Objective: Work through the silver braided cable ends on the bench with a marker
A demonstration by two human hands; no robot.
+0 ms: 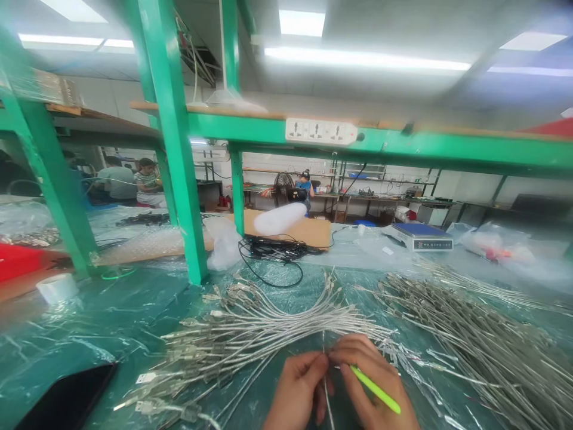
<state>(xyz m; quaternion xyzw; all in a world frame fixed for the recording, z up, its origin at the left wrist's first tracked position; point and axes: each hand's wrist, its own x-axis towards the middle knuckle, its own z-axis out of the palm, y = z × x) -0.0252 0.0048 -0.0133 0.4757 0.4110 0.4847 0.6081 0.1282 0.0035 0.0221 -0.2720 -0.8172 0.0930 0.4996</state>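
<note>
Between finger and thumb, my left hand pinches a thin silvery cable that runs upright through the grip. Pressed close beside it, my right hand is closed around a tool with a yellow-green handle; its tip is hidden at the fingers. Just beyond both hands lies a fanned bundle of clear-jacketed USB cables, with plugs mostly to the left. A larger pile of similar cables spreads out on the right.
A black phone lies at the lower left, near a white roll. Black cables are coiled behind the bundle. A weighing scale stands at the back right. Green shelf posts rise at the left. People sit farther back.
</note>
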